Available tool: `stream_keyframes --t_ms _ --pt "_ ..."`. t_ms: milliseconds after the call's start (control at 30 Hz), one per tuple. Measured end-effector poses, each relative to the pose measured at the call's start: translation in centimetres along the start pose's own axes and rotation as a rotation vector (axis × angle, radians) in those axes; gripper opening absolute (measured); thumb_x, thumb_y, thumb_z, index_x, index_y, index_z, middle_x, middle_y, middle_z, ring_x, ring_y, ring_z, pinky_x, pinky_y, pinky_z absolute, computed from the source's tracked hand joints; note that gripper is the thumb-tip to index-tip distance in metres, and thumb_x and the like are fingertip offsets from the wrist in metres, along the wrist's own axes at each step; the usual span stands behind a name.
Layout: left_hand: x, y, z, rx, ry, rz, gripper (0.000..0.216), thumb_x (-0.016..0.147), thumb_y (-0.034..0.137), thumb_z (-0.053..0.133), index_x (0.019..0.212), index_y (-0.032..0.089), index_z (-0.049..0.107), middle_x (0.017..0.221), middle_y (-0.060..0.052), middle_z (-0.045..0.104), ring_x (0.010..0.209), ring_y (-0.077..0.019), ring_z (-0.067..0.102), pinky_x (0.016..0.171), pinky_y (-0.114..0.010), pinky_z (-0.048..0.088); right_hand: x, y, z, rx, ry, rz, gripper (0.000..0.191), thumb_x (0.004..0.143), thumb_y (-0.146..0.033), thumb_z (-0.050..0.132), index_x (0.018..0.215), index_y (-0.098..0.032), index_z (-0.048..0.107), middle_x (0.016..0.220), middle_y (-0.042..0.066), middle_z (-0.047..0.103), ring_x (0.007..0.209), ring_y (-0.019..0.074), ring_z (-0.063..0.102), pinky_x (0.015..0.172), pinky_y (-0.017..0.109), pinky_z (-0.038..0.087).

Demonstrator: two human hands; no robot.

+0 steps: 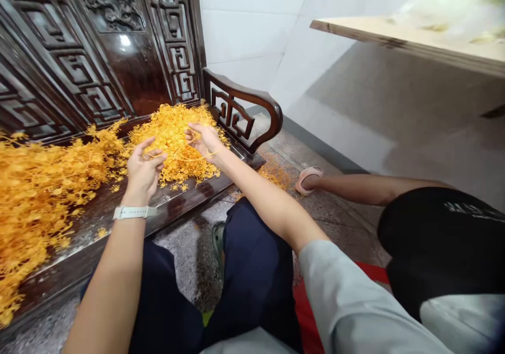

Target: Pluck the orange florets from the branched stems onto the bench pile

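Over the bench seat, my left hand (145, 167), with a pale watch (134, 212) on the wrist, has its fingers curled at one end of a thin yellow artificial flower stem (185, 159). My right hand (205, 141) is a little further right, its thumb and fingertips drawn together. The stem spans between the two hands and runs below the right palm; its exact grip points are too small to make out. Right behind both hands lies a pile of yellow artificial flower pieces (169, 122). A larger orange-yellow pile (43, 185) spreads along the seat to the left.
The dark carved wooden bench (138, 75) has a curved armrest (272, 112) on the right. Loose orange pieces (276, 172) lie on the floor. A wooden board (355, 30) juts in at upper right, bearing a whitish bag (453, 4). Another person's leg (355, 188) extends from the right.
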State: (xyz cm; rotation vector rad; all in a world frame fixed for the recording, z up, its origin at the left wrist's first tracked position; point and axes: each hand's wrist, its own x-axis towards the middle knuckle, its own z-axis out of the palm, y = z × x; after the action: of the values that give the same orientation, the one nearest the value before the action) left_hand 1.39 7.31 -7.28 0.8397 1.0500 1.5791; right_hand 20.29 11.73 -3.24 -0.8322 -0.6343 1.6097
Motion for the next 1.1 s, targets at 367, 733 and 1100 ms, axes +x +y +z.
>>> stream_keyframes --t_ms 367,733,1100 --pt "-2.0 -1.0 2.8 -0.212 -0.27 -0.467 0.077 0.086 0.089 0.069 0.12 0.02 0.067 0.121 -0.022 0.073 0.11 -0.0353 0.076 0.084 -0.043 0.066 -0.5 0.7 0.0 0.017 -0.091 -0.031 0.018 0.101 -0.021 0.074 0.096 -0.023 0.057 0.094 0.0 0.079 0.086 0.0154 0.068 0.075 0.026 0.052" --pt "-2.7 1.3 2.7 -0.359 -0.331 -0.266 0.031 0.083 0.028 0.076 0.113 0.021 0.073 0.115 -0.01 0.077 0.091 -0.0224 0.077 0.078 -0.033 0.067 -0.3 1.8 0.2 -0.265 -0.066 -0.164 0.044 0.074 -0.004 0.09 0.094 -0.023 0.056 0.088 -0.005 0.073 0.08 0.0123 0.069 0.074 0.024 0.057" --pt "-1.9 1.1 2.4 -0.347 -0.136 -0.037 0.033 0.103 0.03 0.075 0.075 0.02 0.061 0.069 0.0 0.061 0.073 -0.0129 0.067 0.082 -0.024 0.062 0.2 0.0 0.2 -0.007 0.076 -0.067 0.027 0.097 -0.004 0.069 0.096 -0.022 0.049 0.079 -0.002 0.071 0.064 0.0089 0.057 0.06 0.018 0.046"
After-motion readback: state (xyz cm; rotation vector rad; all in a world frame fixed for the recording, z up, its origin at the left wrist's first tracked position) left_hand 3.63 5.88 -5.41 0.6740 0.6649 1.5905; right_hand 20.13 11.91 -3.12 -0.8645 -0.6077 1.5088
